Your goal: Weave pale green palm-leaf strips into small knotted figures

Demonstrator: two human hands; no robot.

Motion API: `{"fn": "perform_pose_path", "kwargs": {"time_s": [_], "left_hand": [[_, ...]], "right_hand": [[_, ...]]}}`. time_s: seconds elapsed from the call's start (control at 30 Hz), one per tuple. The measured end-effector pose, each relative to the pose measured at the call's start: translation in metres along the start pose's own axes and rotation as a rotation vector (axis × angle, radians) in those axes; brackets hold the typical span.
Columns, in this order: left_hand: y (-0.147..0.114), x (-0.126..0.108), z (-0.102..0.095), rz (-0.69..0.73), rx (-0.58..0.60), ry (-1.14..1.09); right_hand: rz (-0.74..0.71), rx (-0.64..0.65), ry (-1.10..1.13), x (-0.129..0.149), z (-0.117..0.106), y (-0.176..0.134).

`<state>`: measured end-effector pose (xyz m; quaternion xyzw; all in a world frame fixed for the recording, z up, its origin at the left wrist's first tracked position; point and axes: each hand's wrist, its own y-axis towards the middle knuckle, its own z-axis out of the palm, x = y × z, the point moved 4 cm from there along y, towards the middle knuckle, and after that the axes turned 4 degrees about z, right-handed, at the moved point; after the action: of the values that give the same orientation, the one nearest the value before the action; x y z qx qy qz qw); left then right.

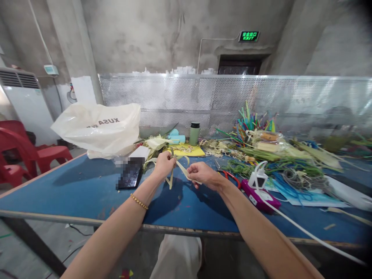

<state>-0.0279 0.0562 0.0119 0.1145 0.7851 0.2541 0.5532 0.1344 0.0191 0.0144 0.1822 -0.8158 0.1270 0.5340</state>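
Observation:
Several pale, flat woven-leaf strips (pixel 182 168) cross one another in the air above the blue table. My left hand (pixel 165 164) pinches them where they meet, and loose ends stick out around its fingers. Between the thumb and fingers of my right hand (pixel 201 173) is the end of one strip, drawn out to the right. A black tablet or phone (pixel 131 173) lies left of my left hand, partly blurred out. Red-handled scissors (pixel 231 177) rest just right of my right hand.
On the blue table (pixel 78 193) a large white plastic bag (pixel 99 130) stands left. A green bottle (pixel 194 134) and yellow sheet (pixel 192 150) are behind my hands. Right lie a purple power strip (pixel 259 197) with a white cable, green cords (pixel 240 167) and a grey coil (pixel 302 179).

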Motion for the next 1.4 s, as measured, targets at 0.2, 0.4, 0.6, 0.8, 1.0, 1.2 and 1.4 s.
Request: {"fn": "perform_pose_path", "kwargs": {"time_s": [0.2,0.4,0.6,0.8,1.0,1.2,1.4], "left_hand": [[-0.001,-0.004,-0.003,-0.010,-0.026,-0.031],[0.005,0.006,-0.009,-0.038,-0.053,0.011],[0.003,0.008,-0.006,-0.131,0.015,-0.136],[-0.005,-0.009,-0.004,-0.105,0.103,-0.254],[-0.010,-0.020,0.001,-0.132,0.230,-0.297],[-0.015,-0.025,0.004,-0.138,0.324,-0.357],[-0.017,-0.025,0.007,-0.189,0.373,-0.460]], "right_hand": [[0.111,-0.012,-0.059,0.000,0.000,-0.003],[0.018,-0.152,-0.060,0.004,-0.007,-0.001],[-0.190,0.031,0.177,0.018,-0.012,-0.008],[-0.352,0.006,0.204,0.034,-0.012,-0.018],[-0.428,-0.278,0.033,0.036,-0.019,-0.020],[-0.309,-0.278,0.082,0.028,-0.016,-0.012],[-0.317,-0.310,-0.105,0.030,-0.017,-0.010]]}}
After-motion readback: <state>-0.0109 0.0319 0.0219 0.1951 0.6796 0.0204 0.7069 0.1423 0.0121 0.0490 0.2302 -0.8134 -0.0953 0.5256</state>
